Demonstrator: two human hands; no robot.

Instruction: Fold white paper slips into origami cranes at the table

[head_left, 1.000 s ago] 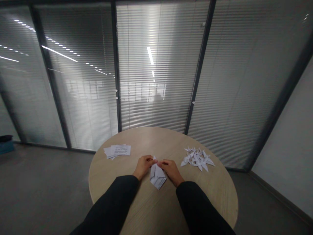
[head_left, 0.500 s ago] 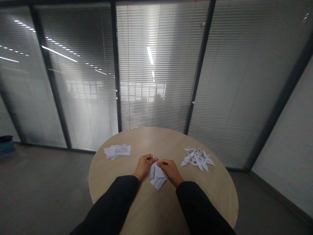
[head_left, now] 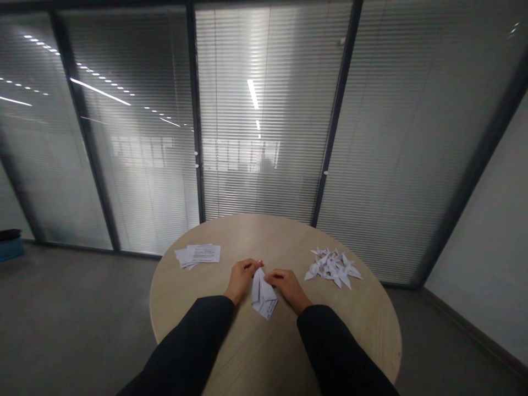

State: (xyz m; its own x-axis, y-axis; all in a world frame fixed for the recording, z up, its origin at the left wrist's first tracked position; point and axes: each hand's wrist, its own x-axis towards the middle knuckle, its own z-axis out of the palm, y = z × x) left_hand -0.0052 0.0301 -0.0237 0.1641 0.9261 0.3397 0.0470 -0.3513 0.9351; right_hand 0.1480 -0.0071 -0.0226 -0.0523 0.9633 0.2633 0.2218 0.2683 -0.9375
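A partly folded sheet of white printed paper (head_left: 263, 294) lies on the round wooden table (head_left: 231, 341) between my two hands. My left hand (head_left: 240, 278) pinches the paper's far tip with its fingers closed. On the other side my right hand (head_left: 286, 286) presses its curled fingers on the paper's right edge. Both arms wear dark sleeves.
A small stack of flat printed sheets (head_left: 198, 254) sits at the table's far left. A pile of several folded white paper cranes (head_left: 333, 267) lies at the far right. Glass partitions with blinds (head_left: 264, 121) stand behind the table; grey floor surrounds it.
The paper's far tip has been folded over toward the left and the piece now looks narrower. Both hands shifted slightly left and stay on the paper.
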